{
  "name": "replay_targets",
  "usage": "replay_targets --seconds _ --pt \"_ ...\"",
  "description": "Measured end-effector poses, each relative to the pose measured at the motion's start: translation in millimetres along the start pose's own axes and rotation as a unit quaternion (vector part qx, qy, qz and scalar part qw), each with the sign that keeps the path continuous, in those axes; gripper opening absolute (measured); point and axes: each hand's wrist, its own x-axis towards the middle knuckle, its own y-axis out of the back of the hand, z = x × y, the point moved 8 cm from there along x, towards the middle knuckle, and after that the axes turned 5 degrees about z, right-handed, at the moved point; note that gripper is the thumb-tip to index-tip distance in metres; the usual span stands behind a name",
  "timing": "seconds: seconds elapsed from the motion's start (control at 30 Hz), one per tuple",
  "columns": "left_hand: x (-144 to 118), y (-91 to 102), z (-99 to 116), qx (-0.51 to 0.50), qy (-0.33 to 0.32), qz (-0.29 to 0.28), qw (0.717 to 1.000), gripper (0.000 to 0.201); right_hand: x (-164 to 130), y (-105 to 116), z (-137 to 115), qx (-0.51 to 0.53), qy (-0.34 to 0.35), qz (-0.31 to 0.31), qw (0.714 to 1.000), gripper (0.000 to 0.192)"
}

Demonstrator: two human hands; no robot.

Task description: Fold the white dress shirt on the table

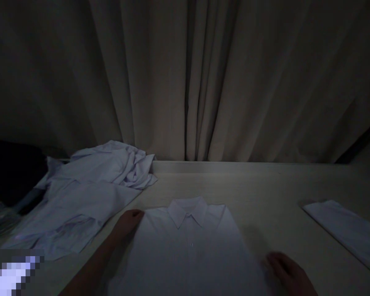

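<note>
Head view showed a white collared shirt (189, 250) spread front up on the pale tabletop (259, 197) between my hands, its pointed collar far, its body looking mostly smoothed; the crumpled white garments (95, 181) at left seemed not yet flattened. A flat white cloth (347, 226) lay right. My left hand (128, 224) curled at the left shoulder, my right hand (286, 271) by the right edge; whether either gripped fabric, I couldn't tell. Heavy curtains (160, 82) hung in folds beyond.
</note>
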Motion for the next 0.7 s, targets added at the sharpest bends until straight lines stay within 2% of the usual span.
replay_targets --seconds 0.07,0.13,0.23,0.33,0.4,0.7 --pt "0.6 -1.4 0.1 -0.002 -0.006 0.000 1.000 0.040 53.9 -18.9 -28.5 0.029 0.048 0.002 0.998 0.039" --pt "2.0 -3.7 0.9 -0.003 -0.005 0.001 1.000 0.038 99.4 -38.9 -49.9 0.012 0.066 0.015 0.998 0.041" --pt "4.0 -5.9 1.9 0.009 0.004 0.009 1.000 0.036 141.2 -70.3 -66.7 -0.012 0.074 0.002 0.997 0.039" --pt "3.9 -5.8 1.1 0.038 0.019 0.021 0.999 0.035 154.3 -93.8 -70.3 -0.028 0.082 -0.032 0.996 0.035" --pt "2.6 -5.2 0.6 0.057 0.028 0.025 0.998 0.034 155.9 -100.7 -69.4 -0.042 0.084 -0.041 0.995 0.032" --pt "-4.2 1.8 6.1 0.141 0.038 0.030 0.989 0.033 169.8 -96.9 -64.6 -0.131 0.063 -0.032 0.989 0.027"
